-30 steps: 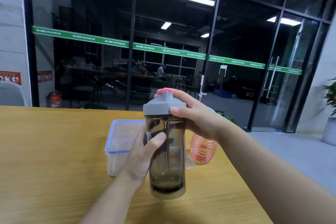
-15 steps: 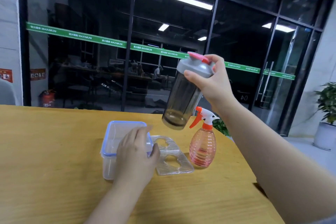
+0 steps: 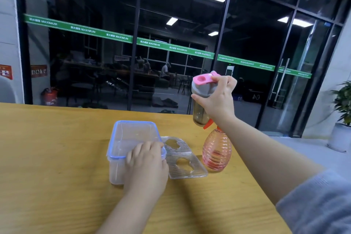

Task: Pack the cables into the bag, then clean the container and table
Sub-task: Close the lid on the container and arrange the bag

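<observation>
Clear plastic container point(image 3: 131, 139) with blue-trimmed rim, lid off, sat on the wooden table point(image 3: 47, 157) a little left of centre, its long side running from near to far. Left hand point(image 3: 146, 163) lay over the container's near right corner, fingers curled over the rim and gripping it, forearm reaching in from the near edge. Just right of the container and touching or almost touching its wall, a clear ribbed lid point(image 3: 183, 158) with two rounded cut-outs lay flat on the tabletop. Right of the lid, close beside it, stood a pink ribbed spray bottle point(image 3: 216, 150) with an orange trigger, its head partly hidden behind the shaker. Above that, held up off the table, a smoky translucent shaker bottle point(image 3: 199, 115) with a grey cap and pink flip lid point(image 3: 204, 80), roughly upright with its top tipped slightly toward the left. Right hand point(image 3: 218, 99) clasped round the shaker's cap and upper body, thumb on the near left side of the cap, fingers wrapped over the far side; grey sleeve point(image 3: 321, 203) pushed up at the near right. Beyond the table's far edge, a dark glass wall with a green stripe across it, a red fire extinguisher point(image 3: 49, 97) at far left on the floor, and a potted plant point(image 3: 343, 112) at far right.
</observation>
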